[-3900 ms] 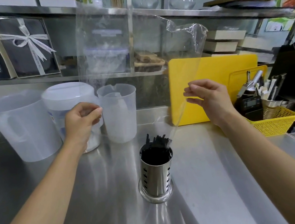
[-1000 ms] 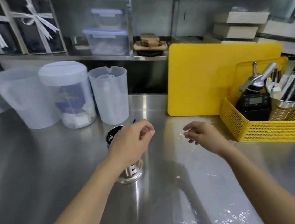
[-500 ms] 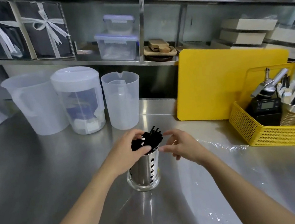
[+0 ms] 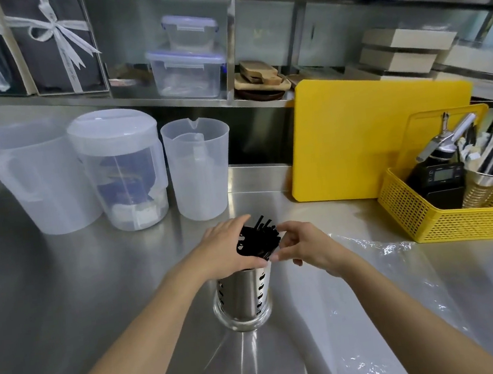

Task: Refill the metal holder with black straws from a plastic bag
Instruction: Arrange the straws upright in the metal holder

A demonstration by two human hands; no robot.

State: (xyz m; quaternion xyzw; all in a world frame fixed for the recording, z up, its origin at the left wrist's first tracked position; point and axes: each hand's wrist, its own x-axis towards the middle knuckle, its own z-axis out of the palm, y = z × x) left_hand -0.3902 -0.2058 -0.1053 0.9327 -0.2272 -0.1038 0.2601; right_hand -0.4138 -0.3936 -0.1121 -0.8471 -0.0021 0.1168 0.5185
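A perforated metal holder (image 4: pixel 245 297) stands upright on the steel counter, packed with black straws (image 4: pixel 257 241) whose tops stick out above its rim. My left hand (image 4: pixel 225 250) cups the left side of the straw bundle, fingers curled around it. My right hand (image 4: pixel 304 244) touches the bundle from the right with thumb and fingertips. The clear plastic bag (image 4: pixel 403 276) lies flat and crumpled on the counter to the right, under my right forearm.
Three translucent plastic jugs (image 4: pixel 117 170) stand at the back left. A yellow cutting board (image 4: pixel 371 132) leans against the back wall. A yellow basket (image 4: pixel 457 212) with tools and a scale sits at the right. Shelves with boxes run overhead.
The bag left my hands and now lies on the counter at the right. Both hands came down onto the straws, and my right hand closed in against the bundle.
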